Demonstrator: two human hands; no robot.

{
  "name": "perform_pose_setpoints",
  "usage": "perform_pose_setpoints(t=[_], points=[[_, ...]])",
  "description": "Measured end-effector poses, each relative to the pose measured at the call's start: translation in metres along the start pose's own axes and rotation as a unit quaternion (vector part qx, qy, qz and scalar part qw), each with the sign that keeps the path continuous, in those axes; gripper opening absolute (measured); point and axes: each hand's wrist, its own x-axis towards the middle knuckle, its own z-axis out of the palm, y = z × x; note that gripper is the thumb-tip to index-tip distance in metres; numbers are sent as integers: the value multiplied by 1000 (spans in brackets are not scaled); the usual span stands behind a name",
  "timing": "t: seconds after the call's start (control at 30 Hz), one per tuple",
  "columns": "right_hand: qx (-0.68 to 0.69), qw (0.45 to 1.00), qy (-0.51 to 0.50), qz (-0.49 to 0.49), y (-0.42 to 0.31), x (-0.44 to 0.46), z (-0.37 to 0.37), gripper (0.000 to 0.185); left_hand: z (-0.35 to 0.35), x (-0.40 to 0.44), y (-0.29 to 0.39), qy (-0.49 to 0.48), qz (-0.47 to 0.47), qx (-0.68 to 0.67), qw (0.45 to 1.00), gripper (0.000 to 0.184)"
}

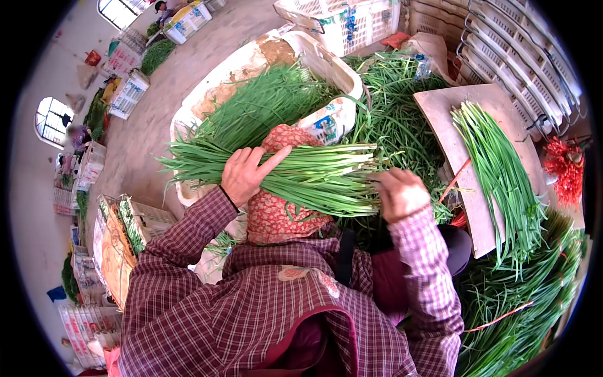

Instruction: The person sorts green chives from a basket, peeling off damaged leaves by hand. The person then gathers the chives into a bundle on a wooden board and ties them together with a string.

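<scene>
A bunch of garlic chives [326,173] lies crosswise over my lap, its pale stem ends pointing right and its green leaves left. Wrapped over its middle, my left hand [248,173] grips the bunch, index finger stretched along the stems. My right hand [402,193] is at the cut stem ends, its fingers pinched together; whatever is between them is hidden. Under the bunch a red patterned cloth [282,221] covers my knee. To the right, another pile of chives [496,169] rests on a tilted board [440,103].
Ahead stands a white tub [220,74] with loose chives [264,100]. Discarded leaves [402,119] heap beside it. Red ties [563,166] hang at the right, above tied bundles [521,314]. Stacked crates [521,56] rise behind the board. Other people [164,12] sit farther off.
</scene>
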Motion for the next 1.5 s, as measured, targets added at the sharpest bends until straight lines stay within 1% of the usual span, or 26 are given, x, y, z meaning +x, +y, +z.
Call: perform_pose_setpoints(t=[0.07, 0.13, 0.2, 0.27, 0.3, 0.37, 0.47, 0.53, 0.6, 0.63, 0.73, 0.77, 0.83, 0.87, 0.93, 0.97, 1.0, 1.07, 1.1, 1.17, 1.27, 1.3, 1.4, 1.43, 1.47, 1.5], points=[[-40, 996, -62, 51, -8, 5, 28, 19, -2, 0, 0, 3, -2, 2, 1000, 75], [7, 998, -63, 23, -11, 11, 42, 22, -2, -1, 0, -20, 1, 1, 1000, 78], [50, 996, -75, 26, -13, 17, 41, 31, -3, 1, 0, -19, -5, -11, 1000, 80], [118, 990, -62, 35, -14, 21, 38, 38, -4, 1, 0, -17, -12, -22, 1000, 83], [119, 990, -61, 35, -14, 21, 42, 38, -4, 1, 0, -27, -19, -30, 999, 86], [108, 990, -59, 65, -12, 20, 54, 45, -5, 2, 0, -37, -25, -39, 998, 88], [67, 993, -89, 49, -14, 24, 61, 50, -6, 2, -1, -46, -29, -41, 998, 91], [52, 993, -100, 48, -16, 29, 63, 47, -6, 3, -1, -49, -19, -30, 998, 90], [51, 992, -111, 17, -23, 36, 54, 46, -5, 3, -1, -48, -20, -30, 998, 90], [66, 996, -66, -3, -27, 37, 57, 44, -5, 4, -1, -47, -21, -31, 998, 90], [74, 996, -55, -16, -27, 41, 63, 41, -6, 5, -1, -45, -27, -37, 998, 89], [74, 996, -55, -17, -25, 40, 68, 41, -6, 5, -1, -44, -28, -35, 998, 89], [93, 994, -59, 8, -21, 39, 75, 32, -6, 5, -1, -32, -24, -42, 998, 91], [93, 994, -59, 9, -19, 39, 73, 32, -6, 5, -2, -32, -23, -43, 998, 91], [214, 957, -168, 106, -13, 42, 66, 24, -7, 6, -2, -31, -20, -50, 998, 92], [276, 956, -79, 60, -6, 38, 76, 19, -6, 6, -2, -31, -20, -50, 998, 92], [327, 937, -82, 88, -2, 37, 79, 22, -5, 5, -3, -32, -23, -50, 998, 92], [251, 967, -33, 28, 4, 38, 77, 30, -3, 4, -3, -33, -25, -49, 998, 92], [251, 967, -33, 28, 4, 36, 76, 30, -2, 4, -3, -35, -28, -48, 998, 92], [116, 989, -84, 16, -4, 35, 66, 36, -2, 4, -3, -38, -29, -48, 998, 92], [67, 991, -115, -2, -8, 38, 67, 35, -3, 4, -3, -44, -28, -44, 998, 92], [71, 991, -110, 1, -9, 39, 67, 30, -3, 4, -2, -46, -28, -43, 998, 92], [50, 991, -123, 5, -14, 45, 68, 30, -6, 6, -1, -47, -28, -43, 998, 92], [40, 995, -92, -12, -14, 44, 70, 24, -6, 6, -1, -46, -29, -45, 997, 93], [40, 995, -91, -13, -12, 44, 70, 24, -6, 6, -2, -45, -30, -44, 998, 93], [86, 991, -104, -12, -9, 45, 68, 20, -5, 6, -3, -40, -29, -47, 998, 93]])
